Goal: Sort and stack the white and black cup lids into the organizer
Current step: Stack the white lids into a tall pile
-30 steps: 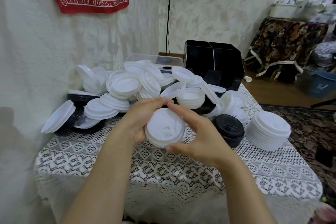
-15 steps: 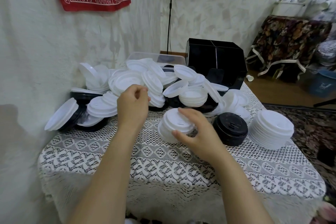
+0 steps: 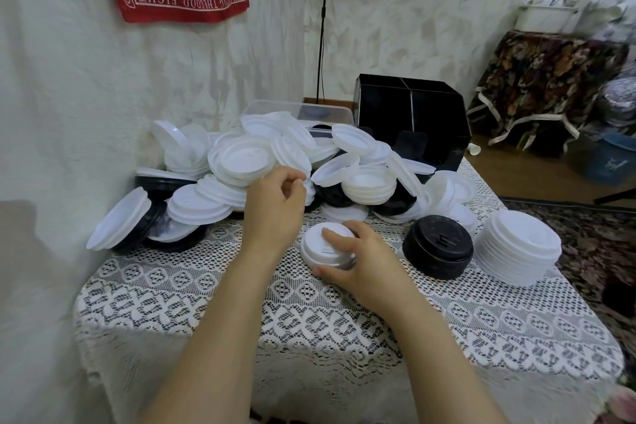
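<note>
Right hand [image 3: 358,262]: curled over small white stack [image 3: 313,249], thumb at near rim, fingers across top; stack resting on table [image 3: 223,313].
Left hand [image 3: 272,213]: raised just in front of loose pile, fingers loosely curled, nothing visibly held.
Small white stack: near middle of table, left of black stack and apart from it; lid count not readable.
Black stack [image 3: 438,246]: upright, between the 2 white stacks, close to the taller one.
Tall white stack [image 3: 519,248]: neatly nested, near right edge of table.
Loose pile [image 3: 247,162]: white and black lids mixed, many tilted and leaning on each other, heaped toward wall at left and back.
Clear tub [image 3: 275,107]: behind pile, partly buried.
Organizer [image 3: 413,113]: black, divided, at far right corner behind pile; no lids seen inside, interior dark and hard to read.
Stage, as judged: colour sorting under way on table, loading of organizer not yet begun.
Risk 1: pulling a lid from low in pile likely to tip leaning lids, sending some off the table edge.
Risk 2: lids set on crooked, not seated rim to rim, likely to make small white stack lean and topple when lifted.
Risk 3: reach to organizer over pile likely to brush black stack or tall white stack, the latter close to falling off right edge.
Risk 4: black lids hidden under white ones easy to miss, spoiling the sort.
</note>
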A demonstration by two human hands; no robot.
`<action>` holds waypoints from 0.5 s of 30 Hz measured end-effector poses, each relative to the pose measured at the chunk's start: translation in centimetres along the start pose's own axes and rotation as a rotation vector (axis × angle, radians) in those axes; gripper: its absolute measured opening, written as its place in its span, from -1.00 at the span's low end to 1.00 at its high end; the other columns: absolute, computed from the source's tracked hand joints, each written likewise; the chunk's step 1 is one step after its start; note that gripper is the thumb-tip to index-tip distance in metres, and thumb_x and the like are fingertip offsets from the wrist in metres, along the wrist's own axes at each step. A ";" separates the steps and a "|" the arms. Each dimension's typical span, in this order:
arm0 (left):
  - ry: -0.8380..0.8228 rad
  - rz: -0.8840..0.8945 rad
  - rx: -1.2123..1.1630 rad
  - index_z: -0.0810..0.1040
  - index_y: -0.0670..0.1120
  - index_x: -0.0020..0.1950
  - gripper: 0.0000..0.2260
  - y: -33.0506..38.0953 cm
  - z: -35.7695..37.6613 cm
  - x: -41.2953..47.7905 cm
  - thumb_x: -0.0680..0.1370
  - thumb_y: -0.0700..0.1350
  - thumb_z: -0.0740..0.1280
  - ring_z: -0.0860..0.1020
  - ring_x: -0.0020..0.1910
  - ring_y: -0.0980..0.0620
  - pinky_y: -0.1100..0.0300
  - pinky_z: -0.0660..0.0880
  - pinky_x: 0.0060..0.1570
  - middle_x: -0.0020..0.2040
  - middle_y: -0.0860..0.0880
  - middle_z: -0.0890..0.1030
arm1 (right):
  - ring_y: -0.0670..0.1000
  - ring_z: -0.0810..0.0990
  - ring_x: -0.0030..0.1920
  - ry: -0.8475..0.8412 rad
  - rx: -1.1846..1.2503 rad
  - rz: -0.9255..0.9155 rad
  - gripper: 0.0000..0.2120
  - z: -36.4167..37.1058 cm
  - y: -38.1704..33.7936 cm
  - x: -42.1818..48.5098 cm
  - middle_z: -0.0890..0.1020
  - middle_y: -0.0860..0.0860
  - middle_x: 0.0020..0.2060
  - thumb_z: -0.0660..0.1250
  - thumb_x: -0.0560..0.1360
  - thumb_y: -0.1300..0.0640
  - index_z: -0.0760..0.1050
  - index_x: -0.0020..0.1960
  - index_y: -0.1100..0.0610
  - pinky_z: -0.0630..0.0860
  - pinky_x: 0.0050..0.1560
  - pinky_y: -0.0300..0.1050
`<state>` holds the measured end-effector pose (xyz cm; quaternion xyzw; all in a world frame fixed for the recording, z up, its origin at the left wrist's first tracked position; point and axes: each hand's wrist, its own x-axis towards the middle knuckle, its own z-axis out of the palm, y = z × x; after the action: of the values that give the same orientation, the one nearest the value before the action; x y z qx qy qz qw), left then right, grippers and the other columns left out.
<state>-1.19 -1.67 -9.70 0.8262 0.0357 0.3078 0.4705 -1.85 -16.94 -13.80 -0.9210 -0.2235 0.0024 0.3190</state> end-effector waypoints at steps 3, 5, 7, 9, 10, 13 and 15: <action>-0.005 0.069 0.099 0.60 -0.13 0.01 -0.88 0.0 0.7 0.2 0.55 -0.24 0.29 0.53 -0.17 0.12 0.23 0.46 -0.08 -0.17 0.05 0.59 | 0.02 0.33 0.39 -0.011 -0.018 -0.002 -0.33 0.0 0.0 0.0 0.36 -0.01 0.41 0.45 0.41 -0.17 0.38 0.44 0.00 0.32 0.39 -0.02; -0.039 0.161 0.223 0.58 -0.17 0.16 -0.80 0.1 1.6 0.3 0.55 -0.25 0.29 0.52 0.04 0.01 0.21 0.39 0.06 0.03 -0.05 0.60 | 0.05 0.38 0.32 0.001 -0.036 -0.025 -0.38 0.0 -0.1 0.0 0.43 0.03 0.34 0.44 0.43 -0.14 0.41 0.42 0.02 0.36 0.33 -0.02; -0.089 0.269 0.315 0.52 -0.18 0.27 -0.71 0.1 2.5 0.3 0.55 -0.26 0.29 0.44 0.19 -0.07 0.23 0.28 0.14 0.16 -0.10 0.56 | 0.06 0.44 0.19 0.024 -0.046 -0.061 -0.46 -0.1 -0.2 0.0 0.51 0.03 0.17 0.44 0.43 -0.11 0.47 0.37 -0.01 0.43 0.19 -0.02; -0.143 0.300 0.376 0.47 -0.19 0.33 -0.68 0.1 3.3 0.3 0.57 -0.23 0.29 0.38 0.25 -0.09 0.23 0.23 0.19 0.20 -0.10 0.54 | 0.07 0.48 0.07 0.046 -0.009 -0.073 -0.51 -0.4 -0.3 -0.3 0.54 0.00 0.02 0.46 0.38 -0.12 0.54 0.28 -0.06 0.48 0.05 0.00; -0.161 0.293 0.403 0.49 -0.18 0.31 -0.70 0.1 3.5 0.4 0.58 -0.21 0.28 0.37 0.24 -0.08 0.21 0.24 0.19 0.18 -0.09 0.55 | 0.06 0.50 0.03 0.060 0.014 -0.075 -0.51 -0.6 -0.2 -0.4 0.55 -0.02 -0.01 0.46 0.35 -0.13 0.56 0.26 -0.06 0.50 0.01 0.01; -0.096 0.288 0.379 0.58 -0.18 0.01 -0.87 0.2 3.5 0.7 0.59 -0.17 0.26 0.43 0.04 -0.07 0.21 0.30 -0.04 -0.08 -0.08 0.59 | -0.04 0.52 0.13 0.078 0.094 -0.060 -0.46 -1.6 0.2 -1.1 0.55 -0.07 0.13 0.51 0.32 -0.06 0.56 0.28 0.00 0.49 0.15 -0.04; -0.026 0.128 0.173 0.52 -0.09 -0.15 -0.86 0.9 3.0 0.8 0.60 -0.13 0.26 0.45 -0.15 0.02 0.21 0.26 -0.23 -0.22 0.01 0.56 | -0.14 0.43 0.23 0.018 0.094 -0.037 -0.42 -2.3 0.4 -1.7 0.46 -0.13 0.26 0.53 0.33 -0.02 0.51 0.33 0.00 0.40 0.29 -0.16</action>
<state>0.90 -4.11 -9.72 0.8683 0.0033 0.3219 0.3773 -2.82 -19.28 -12.47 -0.9009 -0.2371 -0.0013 0.3636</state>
